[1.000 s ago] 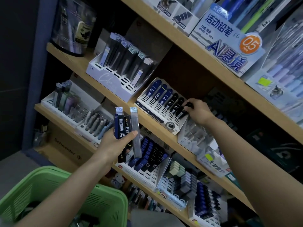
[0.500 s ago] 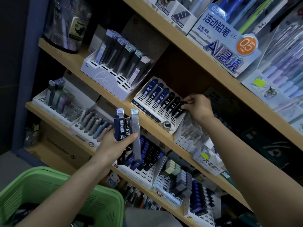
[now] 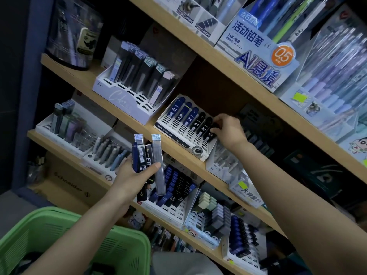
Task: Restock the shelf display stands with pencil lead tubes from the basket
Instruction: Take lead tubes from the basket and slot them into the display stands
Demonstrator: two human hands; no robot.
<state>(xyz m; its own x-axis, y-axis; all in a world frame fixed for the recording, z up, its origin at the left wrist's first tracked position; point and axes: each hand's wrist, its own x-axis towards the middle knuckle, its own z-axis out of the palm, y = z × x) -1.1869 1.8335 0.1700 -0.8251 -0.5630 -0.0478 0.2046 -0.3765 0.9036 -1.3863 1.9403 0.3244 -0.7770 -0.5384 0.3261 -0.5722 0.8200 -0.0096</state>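
Observation:
My left hand [image 3: 132, 176] grips a bundle of lead tubes [image 3: 148, 161]: a blue one, a black one and two long clear grey ones, held upright in front of the middle shelf. My right hand [image 3: 230, 129] pinches a black lead tube [image 3: 212, 132] in the rightmost slot of a white slotted display stand [image 3: 174, 128]. That stand holds three blue and three black tubes in its back row. The green basket [image 3: 79, 241] sits at the bottom left under my left forearm.
A taller white stand [image 3: 123, 96] with long grey tubes stands left of the slotted one. Wooden shelves [image 3: 87, 76] run diagonally, packed with pen and lead displays. A pencil box marked 0.5 [image 3: 264, 56] sits on the upper shelf. Another stand of blue and black tubes [image 3: 174, 187] is below.
The view has shifted slightly; my right hand stays on the black tube at the stand's right end, pushing it lower. My left hand keeps its bundle in about the same place.

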